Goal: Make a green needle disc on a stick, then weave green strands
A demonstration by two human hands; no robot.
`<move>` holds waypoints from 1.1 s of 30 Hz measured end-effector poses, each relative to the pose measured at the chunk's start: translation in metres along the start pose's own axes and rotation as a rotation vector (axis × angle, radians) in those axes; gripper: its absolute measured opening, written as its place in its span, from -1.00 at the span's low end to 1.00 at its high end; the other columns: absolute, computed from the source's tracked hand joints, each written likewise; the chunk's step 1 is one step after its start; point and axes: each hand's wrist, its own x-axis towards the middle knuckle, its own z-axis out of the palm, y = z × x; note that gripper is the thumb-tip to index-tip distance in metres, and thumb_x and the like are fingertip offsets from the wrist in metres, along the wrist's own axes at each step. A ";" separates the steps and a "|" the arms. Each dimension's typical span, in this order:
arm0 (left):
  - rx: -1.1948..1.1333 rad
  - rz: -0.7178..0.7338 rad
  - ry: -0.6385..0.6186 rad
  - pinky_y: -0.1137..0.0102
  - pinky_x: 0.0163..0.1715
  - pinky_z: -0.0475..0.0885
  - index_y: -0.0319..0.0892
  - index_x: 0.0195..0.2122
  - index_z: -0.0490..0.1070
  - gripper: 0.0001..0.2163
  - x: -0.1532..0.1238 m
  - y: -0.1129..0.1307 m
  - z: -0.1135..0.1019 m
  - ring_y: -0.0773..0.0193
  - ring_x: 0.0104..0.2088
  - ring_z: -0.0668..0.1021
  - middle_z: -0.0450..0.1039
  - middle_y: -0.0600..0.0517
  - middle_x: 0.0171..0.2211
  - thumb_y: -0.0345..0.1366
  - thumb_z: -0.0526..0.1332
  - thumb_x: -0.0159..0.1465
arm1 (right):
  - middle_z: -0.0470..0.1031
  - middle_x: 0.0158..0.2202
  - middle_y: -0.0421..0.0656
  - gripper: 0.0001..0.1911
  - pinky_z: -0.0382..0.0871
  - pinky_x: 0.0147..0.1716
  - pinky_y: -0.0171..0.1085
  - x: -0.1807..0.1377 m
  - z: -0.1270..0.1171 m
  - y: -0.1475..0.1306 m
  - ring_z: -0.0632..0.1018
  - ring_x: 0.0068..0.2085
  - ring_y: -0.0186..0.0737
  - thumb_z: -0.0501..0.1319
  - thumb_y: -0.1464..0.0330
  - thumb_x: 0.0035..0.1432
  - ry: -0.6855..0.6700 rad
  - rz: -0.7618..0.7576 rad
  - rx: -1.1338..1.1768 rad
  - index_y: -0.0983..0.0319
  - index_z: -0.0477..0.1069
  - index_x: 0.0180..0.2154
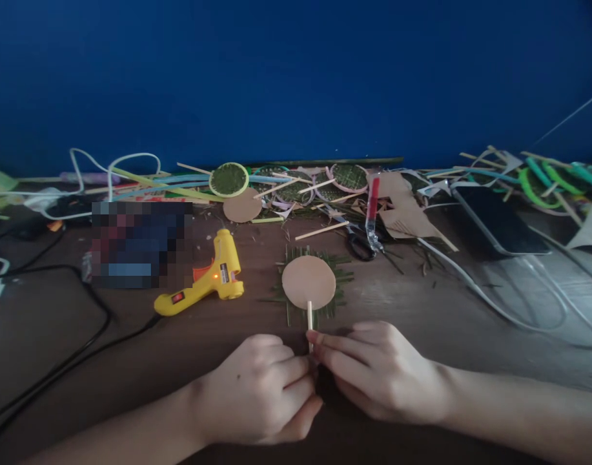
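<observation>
Left hand [261, 394] and right hand [373, 374] at 6 o'clock, near table [421, 303] edge, fingertips meeting. Right hand narrow, pinching the low end of the stick [310, 318]. Left hand curled tight against it; its grip on the stick is hidden, cannot tell. Stick long axis runs 6 to 12, free end pointing at 12, away from the hands, meeting the cardboard disc [308, 282]. Disc lies flat just beyond the fingertips on green strips [343, 274] that fan out around it. Yellow glue gun [203, 279] at 10 o'clock of the disc, lying on its side. Scissors [361, 245] at 1 o'clock. Phone [499, 221] farther, at 2 o'clock.
</observation>
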 end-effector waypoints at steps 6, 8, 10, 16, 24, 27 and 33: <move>-0.004 -0.001 -0.003 0.38 -0.61 0.22 -0.21 -0.50 0.42 -0.72 0.002 -0.001 0.000 0.35 -0.60 0.38 0.44 0.08 -0.57 -0.38 0.00 0.28 | 0.58 -0.29 -0.07 -0.77 0.33 -0.55 -0.33 0.002 -0.002 -0.001 0.51 -0.47 -0.33 0.00 0.49 0.18 -0.013 0.030 0.022 0.31 0.43 -0.35; -0.004 0.004 0.001 0.38 -0.61 0.22 -0.21 -0.51 0.42 -0.72 0.003 -0.001 0.000 0.35 -0.60 0.39 0.44 0.07 -0.56 -0.38 0.00 0.28 | 0.58 -0.29 -0.06 -0.76 0.34 -0.54 -0.34 0.002 -0.003 -0.001 0.51 -0.47 -0.34 -0.01 0.49 0.18 -0.019 0.029 0.025 0.31 0.42 -0.36; -0.006 0.002 0.010 0.38 -0.61 0.22 -0.21 -0.51 0.42 -0.72 0.003 -0.001 0.000 0.35 -0.60 0.38 0.44 0.07 -0.56 -0.37 -0.01 0.28 | 0.58 -0.28 -0.07 -0.77 0.34 -0.54 -0.34 0.002 -0.003 -0.001 0.52 -0.46 -0.33 0.00 0.49 0.18 -0.014 0.027 0.027 0.32 0.43 -0.37; -0.015 0.008 0.005 0.38 -0.62 0.21 -0.21 -0.53 0.42 -0.70 0.003 -0.001 -0.002 0.35 -0.61 0.38 0.44 0.08 -0.57 -0.38 -0.02 0.29 | 0.58 -0.31 -0.09 -0.79 0.35 -0.56 -0.31 0.001 -0.002 -0.001 0.53 -0.44 -0.29 0.03 0.49 0.15 -0.014 0.031 0.038 0.33 0.44 -0.35; -0.016 0.006 0.006 0.38 -0.60 0.22 -0.22 -0.50 0.44 -0.72 0.003 -0.001 -0.001 0.34 -0.60 0.39 0.46 0.07 -0.54 -0.38 0.00 0.27 | 0.58 -0.31 -0.06 -0.78 0.36 -0.51 -0.34 0.001 -0.002 -0.001 0.53 -0.45 -0.32 0.00 0.49 0.17 -0.012 0.029 0.025 0.31 0.42 -0.35; -0.009 -0.004 0.011 0.38 -0.60 0.22 -0.23 -0.49 0.44 -0.73 0.003 -0.001 0.000 0.34 -0.60 0.39 0.46 0.07 -0.55 -0.39 0.01 0.27 | 0.58 -0.30 -0.02 -0.75 0.35 -0.50 -0.37 0.001 -0.002 -0.001 0.52 -0.46 -0.34 -0.03 0.48 0.20 -0.032 0.030 0.004 0.29 0.41 -0.36; -0.002 0.001 0.006 0.39 -0.59 0.21 -0.21 -0.51 0.41 -0.72 0.003 -0.001 0.000 0.35 -0.59 0.38 0.44 0.08 -0.55 -0.39 -0.01 0.27 | 0.58 -0.29 -0.02 -0.75 0.35 -0.51 -0.36 0.000 -0.002 -0.001 0.52 -0.46 -0.34 -0.03 0.48 0.20 -0.030 0.026 0.003 0.30 0.41 -0.35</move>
